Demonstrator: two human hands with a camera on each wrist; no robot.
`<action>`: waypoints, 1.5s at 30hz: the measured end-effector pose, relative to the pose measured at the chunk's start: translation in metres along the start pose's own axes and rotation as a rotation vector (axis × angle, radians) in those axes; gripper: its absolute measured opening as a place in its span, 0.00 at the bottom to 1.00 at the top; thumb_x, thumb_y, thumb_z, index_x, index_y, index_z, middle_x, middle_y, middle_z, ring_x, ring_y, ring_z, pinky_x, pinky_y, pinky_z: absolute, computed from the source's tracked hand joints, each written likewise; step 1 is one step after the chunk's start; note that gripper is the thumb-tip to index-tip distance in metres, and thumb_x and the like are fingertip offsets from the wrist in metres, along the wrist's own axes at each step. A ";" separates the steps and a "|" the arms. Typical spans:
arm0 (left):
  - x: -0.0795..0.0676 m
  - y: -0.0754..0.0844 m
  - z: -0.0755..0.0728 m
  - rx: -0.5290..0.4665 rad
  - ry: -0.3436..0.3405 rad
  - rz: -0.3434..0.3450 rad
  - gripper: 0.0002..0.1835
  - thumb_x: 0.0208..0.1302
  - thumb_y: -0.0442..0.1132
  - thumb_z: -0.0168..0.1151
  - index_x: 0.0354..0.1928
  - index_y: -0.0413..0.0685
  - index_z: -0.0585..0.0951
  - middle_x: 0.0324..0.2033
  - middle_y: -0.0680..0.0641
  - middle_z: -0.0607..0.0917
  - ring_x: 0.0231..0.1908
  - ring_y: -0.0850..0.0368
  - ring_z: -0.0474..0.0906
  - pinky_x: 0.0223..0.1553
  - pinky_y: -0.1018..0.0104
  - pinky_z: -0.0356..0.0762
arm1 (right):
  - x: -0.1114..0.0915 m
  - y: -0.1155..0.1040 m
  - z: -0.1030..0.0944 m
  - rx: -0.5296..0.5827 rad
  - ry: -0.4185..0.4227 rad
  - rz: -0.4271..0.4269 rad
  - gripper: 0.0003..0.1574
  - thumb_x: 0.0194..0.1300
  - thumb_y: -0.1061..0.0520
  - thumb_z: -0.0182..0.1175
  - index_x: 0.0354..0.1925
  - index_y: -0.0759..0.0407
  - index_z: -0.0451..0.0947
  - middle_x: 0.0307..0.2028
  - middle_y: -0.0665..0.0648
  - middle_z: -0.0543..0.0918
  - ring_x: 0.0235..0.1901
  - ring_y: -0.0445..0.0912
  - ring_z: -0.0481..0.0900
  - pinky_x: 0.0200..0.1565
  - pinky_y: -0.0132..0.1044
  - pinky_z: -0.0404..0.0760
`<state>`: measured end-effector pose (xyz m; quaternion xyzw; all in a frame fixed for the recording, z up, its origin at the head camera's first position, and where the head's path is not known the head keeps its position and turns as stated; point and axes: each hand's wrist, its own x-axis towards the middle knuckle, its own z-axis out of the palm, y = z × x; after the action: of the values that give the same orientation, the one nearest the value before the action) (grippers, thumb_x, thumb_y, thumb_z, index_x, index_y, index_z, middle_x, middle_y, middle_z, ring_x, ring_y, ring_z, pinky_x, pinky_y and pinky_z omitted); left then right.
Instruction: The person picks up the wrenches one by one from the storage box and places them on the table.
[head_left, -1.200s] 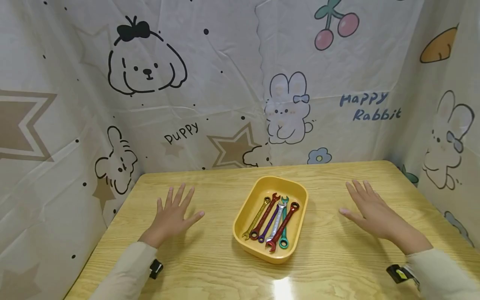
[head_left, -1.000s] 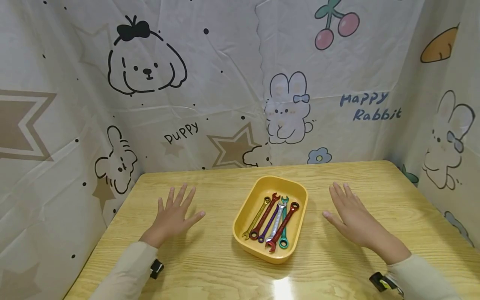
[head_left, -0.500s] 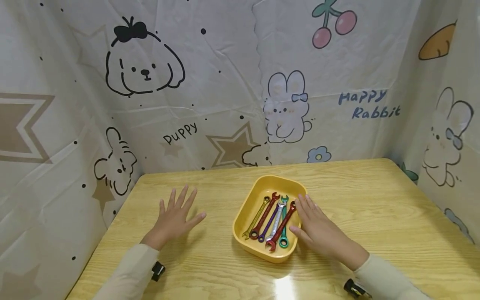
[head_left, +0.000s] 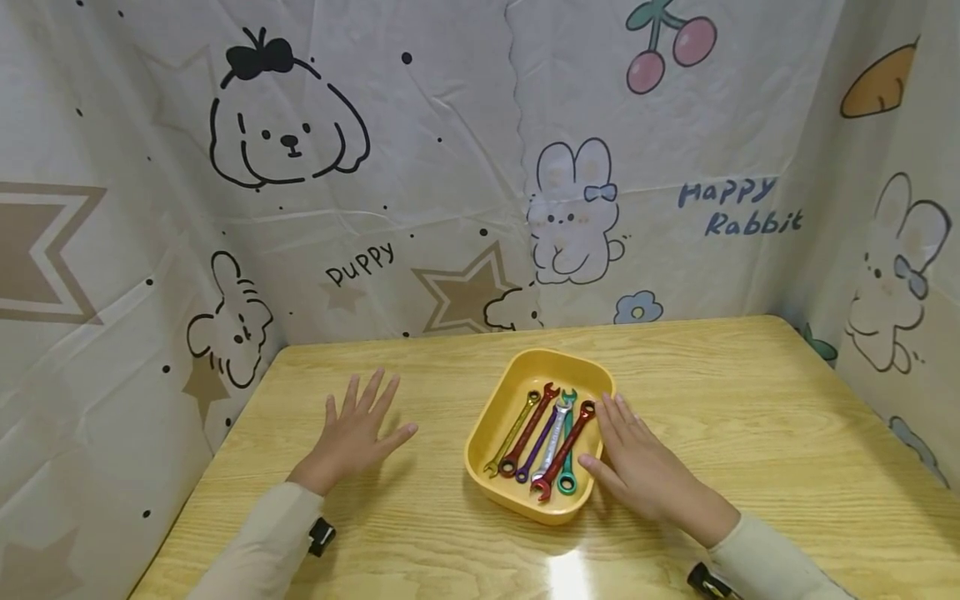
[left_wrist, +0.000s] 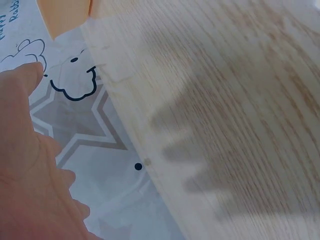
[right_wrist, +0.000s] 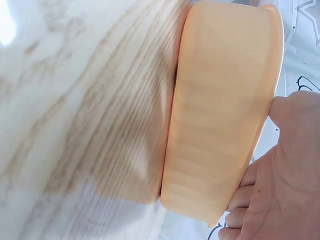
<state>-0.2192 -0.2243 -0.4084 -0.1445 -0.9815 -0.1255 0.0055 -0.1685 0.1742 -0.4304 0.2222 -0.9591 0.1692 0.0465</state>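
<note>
A yellow rectangular tray stands on the table with several combination wrenches inside: a gold wrench, two red ones, a purple wrench, a silver wrench and a green wrench. The right-hand red wrench slants across the green one. My right hand is at the tray's right rim, fingers straight; in the right wrist view its fingertips meet the rim beside the tray wall. My left hand hovers left of the tray, fingers spread, holding nothing, its shadow on the wood.
The light wooden table ends at a back edge against a patterned curtain. Curtain also hangs at both sides. A black wrist device sits below the left sleeve, another black device below the right.
My right hand has moved left from the table's right side to the tray's right rim. The left hand has shifted slightly right. The wrenches have kept their places in the tray.
</note>
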 end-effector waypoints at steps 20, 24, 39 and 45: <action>0.059 0.082 -0.035 -0.399 0.106 0.113 0.32 0.69 0.50 0.57 0.68 0.40 0.66 0.66 0.39 0.69 0.67 0.43 0.62 0.66 0.46 0.61 | -0.001 -0.001 -0.001 0.012 -0.006 0.009 0.50 0.73 0.36 0.44 0.71 0.74 0.45 0.72 0.73 0.46 0.72 0.65 0.42 0.68 0.59 0.52; 0.076 0.112 -0.038 -0.434 0.130 0.118 0.26 0.69 0.47 0.58 0.63 0.40 0.73 0.60 0.42 0.76 0.61 0.46 0.72 0.61 0.51 0.70 | -0.002 -0.002 -0.002 -0.007 0.010 0.010 0.50 0.73 0.37 0.45 0.71 0.75 0.46 0.71 0.74 0.47 0.71 0.65 0.44 0.68 0.59 0.53; 0.114 0.172 0.002 -0.478 -0.143 -0.035 0.16 0.64 0.43 0.63 0.30 0.33 0.81 0.27 0.44 0.82 0.25 0.58 0.74 0.27 0.70 0.74 | -0.001 -0.004 -0.005 0.007 -0.011 0.009 0.50 0.73 0.37 0.44 0.70 0.77 0.48 0.71 0.74 0.47 0.71 0.66 0.44 0.67 0.60 0.54; 0.123 0.175 0.018 -0.403 -0.217 -0.122 0.23 0.60 0.38 0.65 0.14 0.47 0.63 0.11 0.54 0.58 0.11 0.62 0.52 0.14 0.71 0.53 | -0.001 -0.004 -0.008 -0.011 -0.027 0.011 0.50 0.73 0.37 0.44 0.70 0.76 0.48 0.71 0.74 0.48 0.71 0.66 0.44 0.68 0.60 0.52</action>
<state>-0.2863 -0.0227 -0.3769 -0.0958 -0.9383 -0.3029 -0.1365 -0.1660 0.1738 -0.4220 0.2190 -0.9618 0.1610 0.0339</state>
